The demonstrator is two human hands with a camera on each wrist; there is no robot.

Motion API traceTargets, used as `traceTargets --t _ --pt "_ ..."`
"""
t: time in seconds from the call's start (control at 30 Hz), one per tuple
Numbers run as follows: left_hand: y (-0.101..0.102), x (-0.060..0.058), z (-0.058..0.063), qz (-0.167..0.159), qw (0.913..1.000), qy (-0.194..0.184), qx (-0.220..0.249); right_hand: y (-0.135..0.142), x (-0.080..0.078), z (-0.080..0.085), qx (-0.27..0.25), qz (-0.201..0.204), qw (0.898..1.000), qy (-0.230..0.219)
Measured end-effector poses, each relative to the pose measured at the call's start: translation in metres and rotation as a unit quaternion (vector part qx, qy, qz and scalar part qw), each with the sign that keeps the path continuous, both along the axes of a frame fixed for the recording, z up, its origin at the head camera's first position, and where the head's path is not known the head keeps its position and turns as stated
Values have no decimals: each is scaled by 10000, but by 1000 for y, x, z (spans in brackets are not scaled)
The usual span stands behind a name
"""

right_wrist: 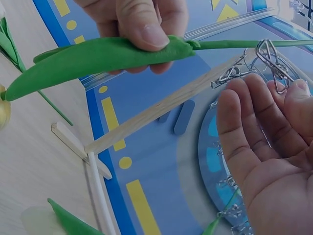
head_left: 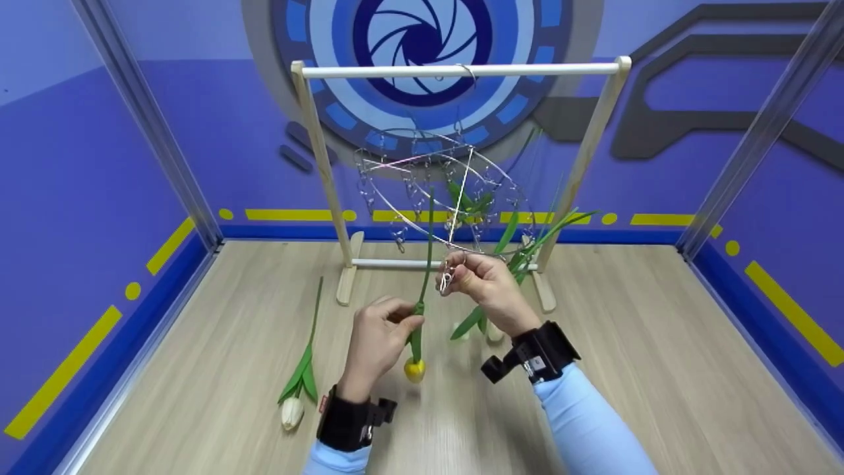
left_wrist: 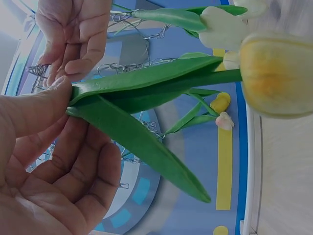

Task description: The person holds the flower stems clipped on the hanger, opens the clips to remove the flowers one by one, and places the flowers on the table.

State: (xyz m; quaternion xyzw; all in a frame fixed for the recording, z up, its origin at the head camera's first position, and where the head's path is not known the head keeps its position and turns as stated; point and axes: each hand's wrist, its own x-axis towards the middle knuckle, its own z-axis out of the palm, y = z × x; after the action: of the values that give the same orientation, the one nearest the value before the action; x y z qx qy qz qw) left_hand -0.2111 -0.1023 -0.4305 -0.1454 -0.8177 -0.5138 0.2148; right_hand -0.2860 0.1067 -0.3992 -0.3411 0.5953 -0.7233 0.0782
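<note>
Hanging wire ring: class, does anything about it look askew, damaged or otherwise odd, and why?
Yes: the wire ring hangs askew beneath the white bar, its right side lower than its left, while the bar looks level. The right hand pinches a clip by the ring's near edge, perhaps pulling it down. No damage shows.

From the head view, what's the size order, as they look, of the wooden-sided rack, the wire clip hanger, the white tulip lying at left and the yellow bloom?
Largest to smallest:
1. Rack
2. Wire clip hanger
3. White tulip, whole with its stem
4. Yellow bloom
</note>
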Motion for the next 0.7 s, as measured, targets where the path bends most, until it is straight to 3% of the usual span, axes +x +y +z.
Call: traceTargets --t 0.23,0.43,0.7 --pt "-4 0 0 55 10000 32 -50 4 1 4 115 155 9993 -308" --pt "-5 1 -1 121 9999 16 -59 6 4 9 17 94 9978 -659" --pt "-9 6 2 190 9997 -96 -136 10 7 14 83 -54 9967 -803"
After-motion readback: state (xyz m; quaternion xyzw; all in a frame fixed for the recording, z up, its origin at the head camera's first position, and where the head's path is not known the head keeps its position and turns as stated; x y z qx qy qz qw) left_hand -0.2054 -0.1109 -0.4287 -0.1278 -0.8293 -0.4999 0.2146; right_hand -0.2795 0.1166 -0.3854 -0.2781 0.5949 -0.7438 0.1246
